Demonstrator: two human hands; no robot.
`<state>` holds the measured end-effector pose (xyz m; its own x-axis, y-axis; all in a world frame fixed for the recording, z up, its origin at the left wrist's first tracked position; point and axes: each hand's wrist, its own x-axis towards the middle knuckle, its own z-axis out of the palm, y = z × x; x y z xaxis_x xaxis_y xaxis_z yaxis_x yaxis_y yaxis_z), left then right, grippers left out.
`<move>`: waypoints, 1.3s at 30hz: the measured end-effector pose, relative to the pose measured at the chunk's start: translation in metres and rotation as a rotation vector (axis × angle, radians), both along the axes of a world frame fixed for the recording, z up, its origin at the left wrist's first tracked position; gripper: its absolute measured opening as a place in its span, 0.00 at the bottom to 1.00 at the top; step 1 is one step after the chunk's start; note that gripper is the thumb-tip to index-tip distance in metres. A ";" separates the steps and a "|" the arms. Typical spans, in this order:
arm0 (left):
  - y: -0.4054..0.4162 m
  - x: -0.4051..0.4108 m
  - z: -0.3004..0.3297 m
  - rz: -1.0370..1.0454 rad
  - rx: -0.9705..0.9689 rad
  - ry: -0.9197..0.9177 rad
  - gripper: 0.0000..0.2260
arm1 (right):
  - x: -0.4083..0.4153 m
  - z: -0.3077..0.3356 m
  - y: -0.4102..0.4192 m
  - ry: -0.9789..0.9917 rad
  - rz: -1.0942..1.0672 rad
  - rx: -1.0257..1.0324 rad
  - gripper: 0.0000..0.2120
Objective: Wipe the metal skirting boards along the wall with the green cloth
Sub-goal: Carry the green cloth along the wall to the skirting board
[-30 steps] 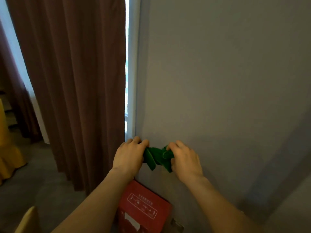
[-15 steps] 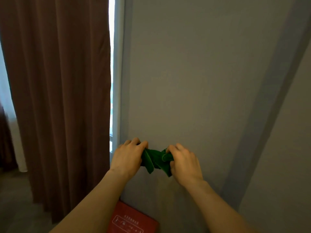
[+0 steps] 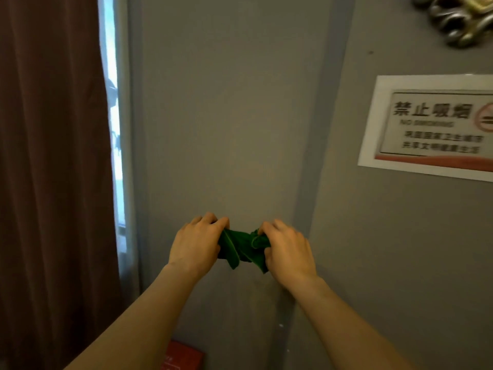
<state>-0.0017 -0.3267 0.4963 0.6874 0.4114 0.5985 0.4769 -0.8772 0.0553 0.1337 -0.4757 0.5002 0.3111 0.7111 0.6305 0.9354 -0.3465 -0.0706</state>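
Observation:
The green cloth (image 3: 241,249) is bunched up and held between both hands in front of the grey wall (image 3: 226,129). My left hand (image 3: 196,244) grips its left end and my right hand (image 3: 286,251) grips its right end, both with fingers curled over the fabric. The cloth hangs in crumpled folds between them. No metal skirting board is in view; the base of the wall lies below the frame.
A brown curtain (image 3: 53,169) hangs at the left beside a narrow strip of bright window (image 3: 113,129). A no-smoking sign (image 3: 432,126) is fixed to the wall at right, a metal ornament (image 3: 458,20) above it. A red box (image 3: 184,356) shows at the bottom edge.
The view has tilted up and swung right: the red box has slid nearly out of frame, and the sign and ornament have come in. Both hands keep their hold on the cloth.

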 end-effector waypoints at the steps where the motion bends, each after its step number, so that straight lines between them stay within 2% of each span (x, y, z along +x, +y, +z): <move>1: -0.015 0.008 0.001 -0.012 -0.004 0.001 0.16 | 0.006 0.001 -0.016 0.003 -0.017 0.004 0.14; 11: -0.172 0.085 -0.009 -0.188 -0.008 0.040 0.17 | 0.058 -0.010 -0.192 -0.012 -0.197 -0.001 0.13; 20: -0.262 0.137 -0.020 -0.322 -0.043 0.038 0.17 | 0.089 -0.020 -0.295 0.006 -0.351 0.012 0.13; 28: -0.270 0.173 -0.027 -0.384 -0.043 0.051 0.18 | 0.109 -0.031 -0.311 0.000 -0.409 0.002 0.13; 39: -0.220 0.207 -0.042 -0.387 -0.095 0.078 0.18 | 0.144 -0.044 -0.264 0.018 -0.405 -0.020 0.14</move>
